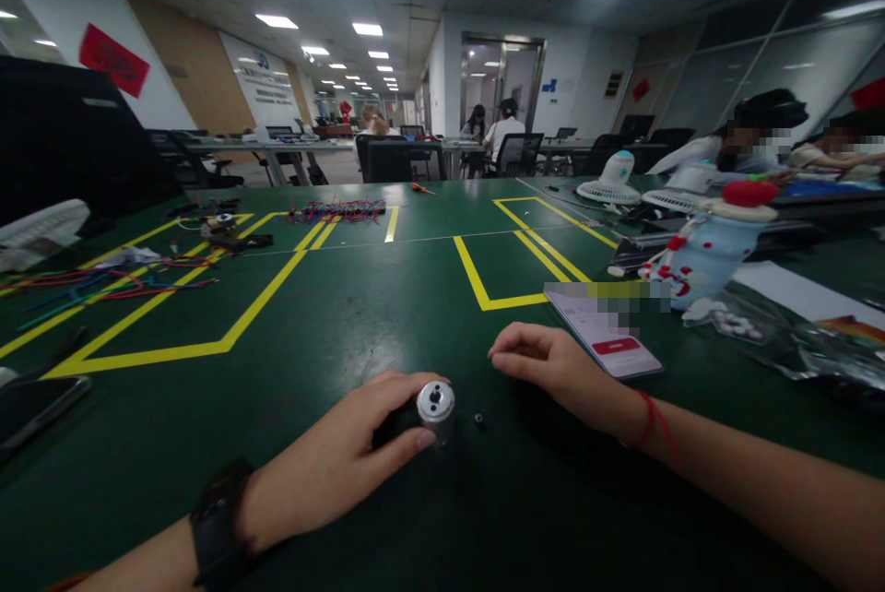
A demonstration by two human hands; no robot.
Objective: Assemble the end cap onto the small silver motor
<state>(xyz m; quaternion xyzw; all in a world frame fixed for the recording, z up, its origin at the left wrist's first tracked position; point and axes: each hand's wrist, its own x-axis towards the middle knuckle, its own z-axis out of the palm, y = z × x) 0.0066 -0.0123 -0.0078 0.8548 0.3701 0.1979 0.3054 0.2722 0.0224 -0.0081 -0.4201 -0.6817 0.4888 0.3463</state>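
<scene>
"Head view, nearest first: what do we have in our hands?"

"Our left hand point(346, 444), a black watch point(222, 518) on its wrist, is clamped on the motor point(436, 412), thumb on one side and fingers on the other. The motor stands upright on the green bench point(387, 306), its silver end up."

"And our right hand point(553, 366)?"

"It's apart from the left, fingers curled, a red cord point(650, 417) at the wrist. We can't tell whether thumb and forefinger meet. Between our hands, just beside the motor, lies a small dark ring point(478, 420)."

"Further out?"

"Just past our right hand we see a lit phone point(608, 334), then a blue bottle point(712, 251) with a red top. Across to the left, loose wires point(117, 283) cross yellow tape point(156, 354)."

"And farthest?"

"A bundle of wires point(338, 210), then a screwdriver point(421, 189) near the far edge. Beyond the bench, two people point(504, 133) sit by a doorway."
</scene>
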